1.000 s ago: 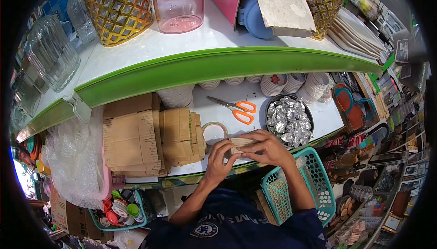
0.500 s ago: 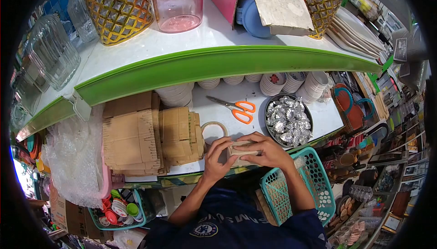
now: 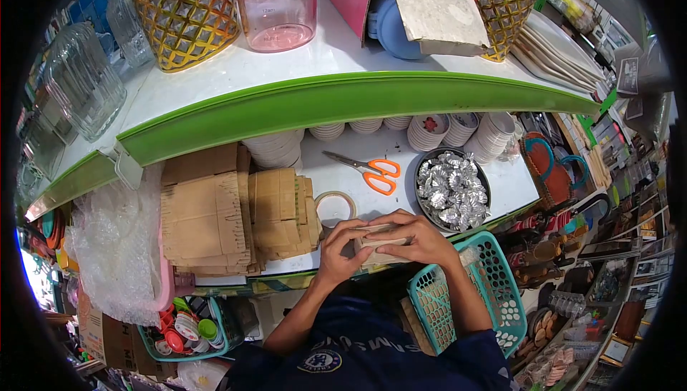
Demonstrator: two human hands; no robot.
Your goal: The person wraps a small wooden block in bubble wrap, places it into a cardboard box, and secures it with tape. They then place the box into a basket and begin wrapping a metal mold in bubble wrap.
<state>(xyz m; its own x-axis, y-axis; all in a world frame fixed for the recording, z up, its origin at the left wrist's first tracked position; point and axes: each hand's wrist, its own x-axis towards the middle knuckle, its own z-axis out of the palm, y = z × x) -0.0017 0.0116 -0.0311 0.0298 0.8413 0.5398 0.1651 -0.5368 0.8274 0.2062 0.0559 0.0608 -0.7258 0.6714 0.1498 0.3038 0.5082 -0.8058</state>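
Between my two hands, at the front edge of the white shelf, is a small cardboard box. My left hand grips its left side, and my right hand wraps over its top and right side. Fingers cover much of the box. Just behind my left hand lies a roll of tape. Farther back are scissors with orange handles, blades pointing left. A dark round pan of silver foil-like fluted cups stands behind my right hand. Stacked flat cardboard pieces lie to the left.
A green-edged upper shelf overhangs the work surface, holding glassware and gold baskets. Stacked white bowls line the back. Below the front edge hang or stand a teal basket and a bin of small items. Bubble wrap lies left.
Both hands stay around the cardboard box. The box and the fingers shift only very slightly; the other things keep their places.
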